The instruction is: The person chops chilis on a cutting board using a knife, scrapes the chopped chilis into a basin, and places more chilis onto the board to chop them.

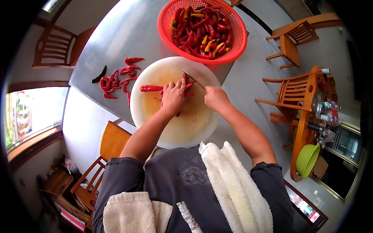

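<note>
Red chili peppers [150, 88] lie on a round, yellow-stained white cutting board [190, 130]. My left hand [173, 96] presses down on several of them, fingers together and pointing away from me. In my right hand [216, 98] is a knife [194, 80], closed round its handle at the board's right side. Its blade slants up and left, with its tip near the end of a pepper just beyond my left fingertips. Parts of the peppers are hidden under my left hand.
A red plastic basket [163, 33] full of red and some orange peppers stands behind the board on the metal table [116, 35]. Loose red peppers [110, 83] and one dark pepper [100, 74] lie left of the board. Wooden chairs [293, 48] stand around.
</note>
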`<state>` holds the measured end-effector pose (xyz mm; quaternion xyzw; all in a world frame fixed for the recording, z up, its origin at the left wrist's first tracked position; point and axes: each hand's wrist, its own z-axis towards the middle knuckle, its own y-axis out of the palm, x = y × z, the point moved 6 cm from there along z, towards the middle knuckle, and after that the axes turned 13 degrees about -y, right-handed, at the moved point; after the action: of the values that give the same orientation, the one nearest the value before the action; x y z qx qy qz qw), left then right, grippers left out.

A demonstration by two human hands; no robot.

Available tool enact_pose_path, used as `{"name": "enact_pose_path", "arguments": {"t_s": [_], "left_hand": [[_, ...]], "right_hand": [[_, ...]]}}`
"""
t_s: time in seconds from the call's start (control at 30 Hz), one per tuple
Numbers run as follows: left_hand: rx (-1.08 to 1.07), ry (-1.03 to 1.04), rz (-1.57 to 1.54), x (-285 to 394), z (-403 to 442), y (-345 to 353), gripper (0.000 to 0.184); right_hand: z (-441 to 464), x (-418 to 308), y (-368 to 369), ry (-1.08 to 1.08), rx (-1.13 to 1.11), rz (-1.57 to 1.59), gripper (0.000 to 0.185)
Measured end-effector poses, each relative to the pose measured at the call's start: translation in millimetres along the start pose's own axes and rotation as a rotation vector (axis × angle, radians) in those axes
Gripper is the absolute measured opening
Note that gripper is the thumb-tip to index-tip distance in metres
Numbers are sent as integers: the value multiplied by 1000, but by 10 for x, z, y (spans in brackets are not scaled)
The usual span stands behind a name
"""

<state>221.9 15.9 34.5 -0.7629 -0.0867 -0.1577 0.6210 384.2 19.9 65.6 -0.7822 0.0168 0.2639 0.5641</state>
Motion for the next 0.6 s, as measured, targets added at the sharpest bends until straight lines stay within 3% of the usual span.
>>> {"name": "enact_pose_path", "arguments": {"t_s": [0.33,0.6], "left_hand": [[30,-17,-37,4,-40,-60,73],[48,-10,-17,7,-33,-31,72]], "right_hand": [[219,108,225,59,0,14,16],[-97,61,-69,39,11,15,15]]}}
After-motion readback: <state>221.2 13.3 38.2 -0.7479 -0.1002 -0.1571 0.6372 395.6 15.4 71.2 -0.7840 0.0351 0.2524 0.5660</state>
